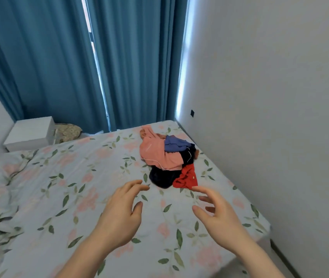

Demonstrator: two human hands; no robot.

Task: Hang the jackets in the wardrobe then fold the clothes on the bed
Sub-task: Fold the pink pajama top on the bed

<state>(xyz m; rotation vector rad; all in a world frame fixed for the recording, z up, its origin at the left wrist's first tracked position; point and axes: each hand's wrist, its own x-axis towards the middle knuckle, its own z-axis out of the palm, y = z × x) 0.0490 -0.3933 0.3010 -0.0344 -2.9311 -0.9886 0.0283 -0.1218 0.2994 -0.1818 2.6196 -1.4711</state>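
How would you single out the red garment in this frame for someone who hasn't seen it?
Find the floral bed and follow it toward the white wall on the right, where a small pile of clothes lies. The red garment is at the pile's near edge, closest to the right hand, bright red beside dark and pink fabric.

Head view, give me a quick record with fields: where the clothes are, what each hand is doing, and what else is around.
clothes: pile of pink, blue, dark and red garments, unfolded, on bed near wall
left hand: open, reaching toward pile, holding nothing
right hand: open, reaching toward pile, holding nothing
surroundings: blue curtains; white nightstand
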